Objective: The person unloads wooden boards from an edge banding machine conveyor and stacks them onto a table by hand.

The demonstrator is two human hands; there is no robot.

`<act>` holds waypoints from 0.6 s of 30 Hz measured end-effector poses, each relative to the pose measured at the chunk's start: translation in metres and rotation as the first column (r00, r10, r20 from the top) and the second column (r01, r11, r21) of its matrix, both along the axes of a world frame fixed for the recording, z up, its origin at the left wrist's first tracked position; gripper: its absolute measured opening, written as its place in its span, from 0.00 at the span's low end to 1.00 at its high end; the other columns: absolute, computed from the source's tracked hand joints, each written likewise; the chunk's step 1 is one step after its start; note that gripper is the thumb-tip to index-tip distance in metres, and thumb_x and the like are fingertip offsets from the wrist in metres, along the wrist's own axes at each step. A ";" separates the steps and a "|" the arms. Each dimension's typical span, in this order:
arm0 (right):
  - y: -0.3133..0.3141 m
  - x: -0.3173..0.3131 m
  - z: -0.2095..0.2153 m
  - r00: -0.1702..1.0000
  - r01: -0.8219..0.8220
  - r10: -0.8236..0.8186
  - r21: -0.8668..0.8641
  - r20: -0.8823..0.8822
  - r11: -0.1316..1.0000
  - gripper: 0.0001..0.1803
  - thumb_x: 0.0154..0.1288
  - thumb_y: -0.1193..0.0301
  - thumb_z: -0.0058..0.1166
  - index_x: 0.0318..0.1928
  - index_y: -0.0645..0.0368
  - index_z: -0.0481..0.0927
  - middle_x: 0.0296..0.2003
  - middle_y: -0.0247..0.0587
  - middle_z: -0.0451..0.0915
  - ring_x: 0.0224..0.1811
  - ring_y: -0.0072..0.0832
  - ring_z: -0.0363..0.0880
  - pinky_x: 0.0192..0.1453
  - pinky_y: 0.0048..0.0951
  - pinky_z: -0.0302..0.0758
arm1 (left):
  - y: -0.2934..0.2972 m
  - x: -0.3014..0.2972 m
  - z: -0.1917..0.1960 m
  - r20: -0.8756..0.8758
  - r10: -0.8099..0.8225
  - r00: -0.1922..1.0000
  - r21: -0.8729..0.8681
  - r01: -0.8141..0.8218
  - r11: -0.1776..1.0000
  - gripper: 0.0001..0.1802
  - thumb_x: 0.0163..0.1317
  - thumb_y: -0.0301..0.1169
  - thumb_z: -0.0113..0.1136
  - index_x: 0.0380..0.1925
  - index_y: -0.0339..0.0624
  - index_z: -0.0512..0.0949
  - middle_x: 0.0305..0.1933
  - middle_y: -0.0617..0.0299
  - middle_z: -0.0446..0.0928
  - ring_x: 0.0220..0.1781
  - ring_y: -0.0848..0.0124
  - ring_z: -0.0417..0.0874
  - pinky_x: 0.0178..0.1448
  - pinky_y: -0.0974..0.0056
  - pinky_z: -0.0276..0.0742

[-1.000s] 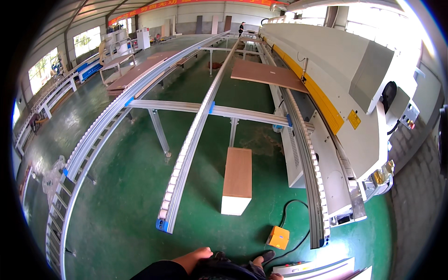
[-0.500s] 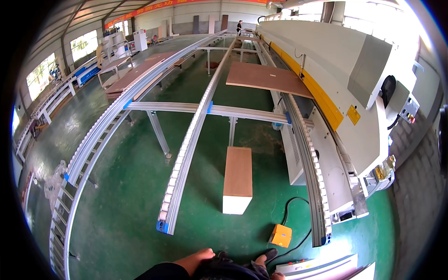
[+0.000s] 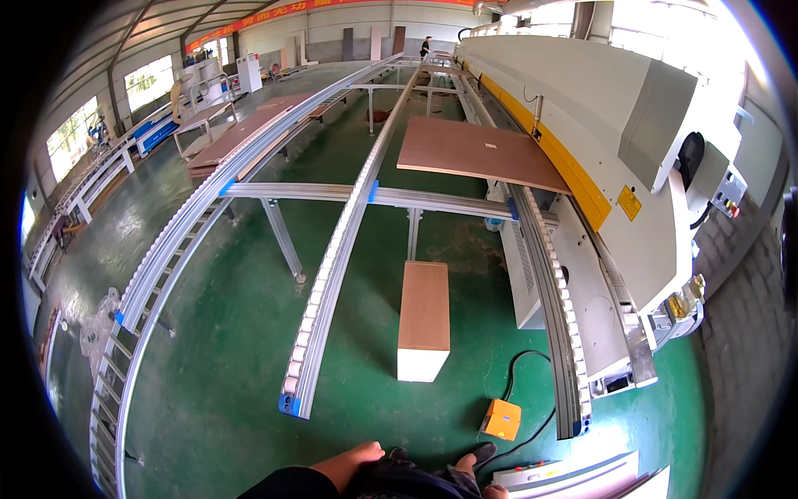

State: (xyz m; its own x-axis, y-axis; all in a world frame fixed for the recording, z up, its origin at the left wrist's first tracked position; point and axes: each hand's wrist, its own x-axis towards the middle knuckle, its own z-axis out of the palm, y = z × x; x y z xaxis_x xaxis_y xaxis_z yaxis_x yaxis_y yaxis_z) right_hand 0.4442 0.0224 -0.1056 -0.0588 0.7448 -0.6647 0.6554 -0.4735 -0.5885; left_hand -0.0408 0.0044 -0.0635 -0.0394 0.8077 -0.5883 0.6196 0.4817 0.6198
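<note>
My left hand [image 3: 364,452] hangs at the lower edge in front of my body, its fingers curled in with nothing seen in them. Only a small part of my right hand [image 3: 495,491] shows at the bottom edge, and its fingers are hidden. Neither hand touches the brown board [image 3: 482,154], which lies flat across the roller rails beside the long machine. Nearest my feet is an orange foot pedal [image 3: 502,419] on the green floor, with a black cable. A box-like block [image 3: 425,308] with a brown top and white front stands between the rails.
Roller rails [image 3: 337,249] run away from me, joined by a metal crossbeam [image 3: 432,200]. The white machine [image 3: 582,100] with a yellow strip fills the right side. White panels [image 3: 573,481] lie by my right foot. Brown boards [image 3: 249,133] are stacked left; a person [image 3: 426,46] stands far off.
The brown board has slid along the rails toward me. My hands have stayed nearly where they were.
</note>
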 end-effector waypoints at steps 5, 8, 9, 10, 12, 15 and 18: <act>0.002 0.000 -0.001 1.000 -0.005 0.005 0.001 -0.005 1.000 0.15 0.62 0.70 0.53 0.49 0.60 0.74 0.33 0.50 0.80 0.32 0.42 0.80 0.34 0.40 0.78 | 0.005 0.001 0.011 0.019 -0.054 0.998 -0.123 0.055 0.991 0.19 0.56 0.42 0.54 0.30 0.36 0.81 0.32 0.44 0.82 0.34 0.53 0.84 0.39 0.52 0.75; 0.004 0.000 0.000 1.000 -0.012 0.012 0.001 -0.012 1.000 0.15 0.62 0.70 0.53 0.49 0.60 0.74 0.33 0.50 0.80 0.31 0.41 0.80 0.33 0.40 0.78 | 0.005 0.004 0.013 0.043 -0.010 0.999 -0.157 0.016 0.987 0.19 0.56 0.42 0.55 0.28 0.35 0.81 0.29 0.43 0.81 0.32 0.53 0.83 0.38 0.51 0.75; 0.006 -0.001 0.000 1.000 -0.016 0.016 0.002 -0.013 1.000 0.15 0.62 0.71 0.52 0.49 0.60 0.74 0.33 0.50 0.80 0.31 0.41 0.80 0.33 0.40 0.78 | 0.005 0.005 0.015 0.047 -0.003 0.999 -0.156 0.011 0.988 0.19 0.56 0.42 0.55 0.28 0.35 0.81 0.29 0.43 0.81 0.32 0.53 0.83 0.38 0.51 0.75; 0.007 0.000 0.000 1.000 -0.021 0.021 -0.001 -0.017 1.000 0.15 0.62 0.71 0.52 0.49 0.60 0.74 0.32 0.50 0.80 0.31 0.41 0.80 0.33 0.40 0.78 | 0.005 0.005 0.016 0.055 -0.004 0.998 -0.112 0.011 0.994 0.19 0.56 0.42 0.55 0.27 0.35 0.82 0.29 0.43 0.81 0.32 0.52 0.83 0.38 0.51 0.75; 0.010 0.001 0.002 0.999 -0.032 0.032 0.000 -0.021 0.999 0.15 0.62 0.71 0.52 0.49 0.61 0.74 0.32 0.50 0.80 0.30 0.41 0.80 0.32 0.40 0.78 | 0.003 0.004 0.013 0.070 0.006 0.998 -0.066 -0.001 0.998 0.19 0.55 0.42 0.55 0.27 0.34 0.82 0.28 0.43 0.81 0.32 0.52 0.83 0.39 0.51 0.75; 0.014 0.005 0.003 0.999 -0.047 0.047 -0.002 -0.024 0.999 0.15 0.62 0.71 0.52 0.50 0.61 0.73 0.32 0.50 0.80 0.30 0.41 0.80 0.32 0.40 0.78 | 0.008 0.004 0.013 0.081 -0.023 0.996 -0.133 0.033 0.991 0.19 0.56 0.42 0.55 0.29 0.34 0.82 0.31 0.42 0.81 0.34 0.52 0.84 0.40 0.52 0.75; 0.017 0.008 0.003 0.997 -0.060 0.060 -0.009 -0.040 0.998 0.16 0.63 0.71 0.52 0.50 0.61 0.73 0.31 0.50 0.80 0.29 0.41 0.80 0.31 0.40 0.78 | 0.007 0.006 0.011 0.060 0.006 0.998 -0.087 -0.001 0.996 0.19 0.56 0.42 0.55 0.29 0.33 0.82 0.31 0.42 0.81 0.34 0.52 0.84 0.40 0.52 0.75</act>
State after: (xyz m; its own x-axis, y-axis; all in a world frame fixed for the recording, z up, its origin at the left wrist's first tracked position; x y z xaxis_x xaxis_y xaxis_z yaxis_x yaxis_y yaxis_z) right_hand 0.4518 0.0396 -0.1022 -0.1296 0.7325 -0.6684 0.6592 -0.4399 -0.6099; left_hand -0.0349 0.0115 -0.0523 -0.0045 0.7535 -0.6574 0.5804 0.5373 0.6119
